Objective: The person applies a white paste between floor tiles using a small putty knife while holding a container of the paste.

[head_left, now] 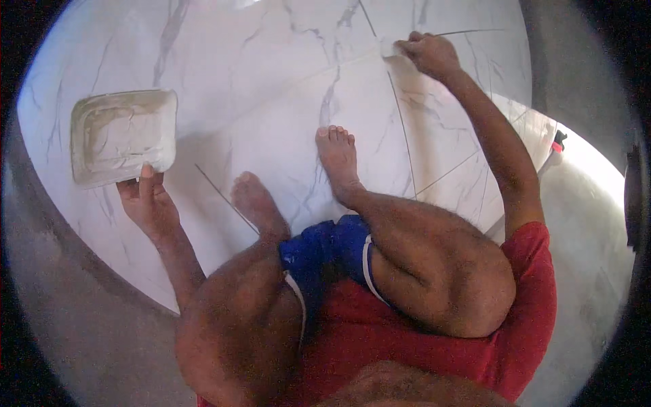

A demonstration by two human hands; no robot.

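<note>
The left hand (150, 202) has its grip closed on the near edge of a shallow, off-white rectangular tray (78, 139), with the thumb over the rim and the other fingers underneath. The tray lies just beyond the fingertips, extending forward and to the left of the grip, its open side facing up. Whitish paste (129, 132) coats its bottom in an uneven layer.

Well apart, ahead and to the right, the right hand (434, 55) is low over the white marble-patterned tile floor (271, 61). Its grip is pinched on a small pale flat piece (388, 47) that projects left of the fingertips, near where tile joints meet; the glare hides its exact shape. A dark joint (403, 129) runs from there back toward the person, to the right of the right foot (339, 156). The left foot (254, 200) is bare on the tiles between the tray and the right foot.
</note>
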